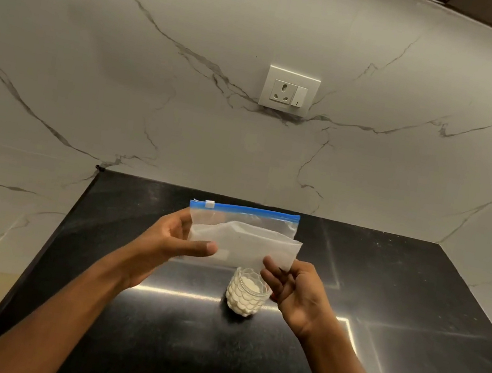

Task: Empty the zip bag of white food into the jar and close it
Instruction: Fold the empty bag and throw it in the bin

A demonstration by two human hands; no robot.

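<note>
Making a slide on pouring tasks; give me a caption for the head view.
Both hands, left hand and right hand, hold a near-empty zip bag above an open jar of white food.

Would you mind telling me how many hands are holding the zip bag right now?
2. The left hand holds the zip bag at its left edge, and the right hand pinches its lower right corner, above the jar of white food on the counter.
</note>
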